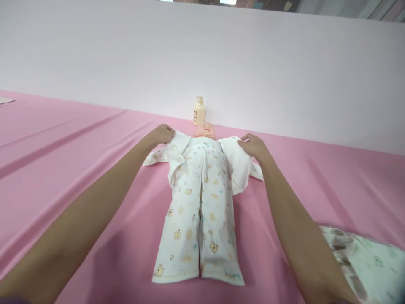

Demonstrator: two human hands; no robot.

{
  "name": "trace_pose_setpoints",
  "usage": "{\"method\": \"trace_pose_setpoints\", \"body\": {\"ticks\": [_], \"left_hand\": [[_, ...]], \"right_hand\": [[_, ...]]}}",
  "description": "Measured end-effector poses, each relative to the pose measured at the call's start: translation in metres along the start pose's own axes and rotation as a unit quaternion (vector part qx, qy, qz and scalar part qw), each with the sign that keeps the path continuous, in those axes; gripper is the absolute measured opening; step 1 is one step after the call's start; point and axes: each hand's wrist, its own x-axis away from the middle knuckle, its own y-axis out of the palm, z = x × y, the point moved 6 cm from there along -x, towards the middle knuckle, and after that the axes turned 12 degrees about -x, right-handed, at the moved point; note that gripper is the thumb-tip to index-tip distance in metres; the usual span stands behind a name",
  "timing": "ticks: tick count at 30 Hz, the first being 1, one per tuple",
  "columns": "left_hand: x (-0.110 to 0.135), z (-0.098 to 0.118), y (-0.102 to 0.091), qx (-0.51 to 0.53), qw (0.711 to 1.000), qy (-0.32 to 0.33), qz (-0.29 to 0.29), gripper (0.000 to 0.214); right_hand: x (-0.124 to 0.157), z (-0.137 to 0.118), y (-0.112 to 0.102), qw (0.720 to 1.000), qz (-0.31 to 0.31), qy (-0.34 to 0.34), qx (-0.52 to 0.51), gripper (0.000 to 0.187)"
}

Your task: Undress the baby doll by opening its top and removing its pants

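Observation:
A baby doll (207, 130) lies on its back, its head at the far end, dressed in white clothes printed with small bears. My left hand (163, 133) is closed on the edge of the white baby shirt (238, 162), drawing one front flap out to the left. On the other side, my right hand (253, 145) pinches the opposite flap and spreads it to the right. The shirt's sleeves stick out past both hands. Over the doll's body, the patterned baby pants (186, 223) lie flat, legs toward me. Any feet are hidden inside the pants.
Beyond the doll's head a pump bottle (199, 110) stands against the white wall (95, 55). A pink sheet (126, 236) with some creases covers the surface. At the lower right, partly behind my forearm, lies another printed cloth item (376, 261).

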Motion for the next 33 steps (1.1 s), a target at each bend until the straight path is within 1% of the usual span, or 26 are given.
{"method": "trace_pose_setpoints", "body": {"ticks": [1, 3, 4, 6, 7, 9, 11, 12, 14, 16, 17, 20, 22, 23, 24, 26, 28, 29, 31, 33], "left_hand": [[-0.002, -0.012, -0.005, -0.018, 1.0, -0.007, 0.005, 0.018], [-0.001, -0.03, -0.009, -0.056, 0.998, -0.015, 0.003, 0.015], [0.002, -0.036, -0.009, -0.07, 0.997, -0.014, 0.001, 0.015], [0.014, -0.044, -0.003, -0.083, 0.996, -0.007, 0.002, 0.025], [0.022, -0.046, -0.001, -0.09, 0.996, 0.0, 0.014, 0.03], [0.045, -0.045, 0.002, -0.115, 0.99, 0.034, 0.068, 0.037], [0.073, -0.041, 0.004, -0.154, 0.976, 0.083, 0.127, 0.044], [0.087, -0.04, 0.006, -0.173, 0.969, 0.104, 0.145, 0.048], [0.114, -0.04, 0.014, -0.199, 0.961, 0.125, 0.143, 0.054], [0.132, -0.042, 0.024, -0.225, 0.959, 0.13, 0.115, 0.053], [0.138, -0.043, 0.028, -0.237, 0.958, 0.13, 0.097, 0.049], [0.146, -0.046, 0.034, -0.263, 0.955, 0.124, 0.055, 0.029], [0.147, -0.05, 0.03, -0.272, 0.954, 0.116, 0.045, 0.021], [0.147, -0.053, 0.026, -0.269, 0.956, 0.103, 0.045, 0.019], [0.148, -0.059, 0.021, -0.257, 0.962, 0.08, 0.047, 0.019], [0.15, -0.074, 0.008, -0.211, 0.976, 0.015, 0.057, 0.023], [0.154, -0.091, -0.004, -0.176, 0.981, -0.041, 0.066, 0.026], [0.156, -0.097, -0.008, -0.177, 0.981, -0.052, 0.065, 0.027], [0.158, -0.104, -0.012, -0.205, 0.976, -0.044, 0.054, 0.028], [0.159, -0.106, -0.011, -0.229, 0.972, -0.024, 0.046, 0.026]], "right_hand": [[-0.004, 0.011, -0.004, 1.0, 0.0, 0.016, 0.006, 0.018], [-0.006, 0.029, -0.009, 0.999, -0.007, 0.034, 0.01, 0.016], [-0.003, 0.035, -0.011, 0.999, -0.01, 0.038, 0.01, 0.017], [0.007, 0.043, -0.013, 0.999, -0.026, 0.043, 0.011, 0.022], [0.015, 0.046, -0.014, 0.998, -0.045, 0.046, 0.012, 0.027], [0.032, 0.052, -0.016, 0.993, -0.1, 0.059, 0.013, 0.042], [0.052, 0.059, -0.021, 0.986, -0.151, 0.066, 0.004, 0.057], [0.062, 0.062, -0.024, 0.984, -0.169, 0.064, -0.004, 0.061], [0.082, 0.069, -0.03, 0.981, -0.187, 0.051, -0.021, 0.065], [0.101, 0.078, -0.034, 0.98, -0.195, 0.041, -0.03, 0.064], [0.11, 0.084, -0.034, 0.979, -0.194, 0.041, -0.035, 0.062], [0.13, 0.099, -0.031, 0.982, -0.167, 0.055, -0.07, 0.054], [0.137, 0.108, -0.03, 0.986, -0.121, 0.067, -0.095, 0.047], [0.139, 0.112, -0.031, 0.988, -0.087, 0.069, -0.105, 0.044], [0.141, 0.115, -0.033, 0.99, -0.049, 0.068, -0.113, 0.042], [0.144, 0.12, -0.036, 0.991, 0.019, 0.06, -0.122, 0.038], [0.148, 0.123, -0.037, 0.99, 0.062, 0.049, -0.119, 0.036], [0.15, 0.124, -0.036, 0.99, 0.072, 0.043, -0.115, 0.036], [0.153, 0.124, -0.034, 0.991, 0.083, 0.024, -0.097, 0.037], [0.156, 0.124, -0.032, 0.993, 0.095, -0.003, -0.068, 0.04]]}}
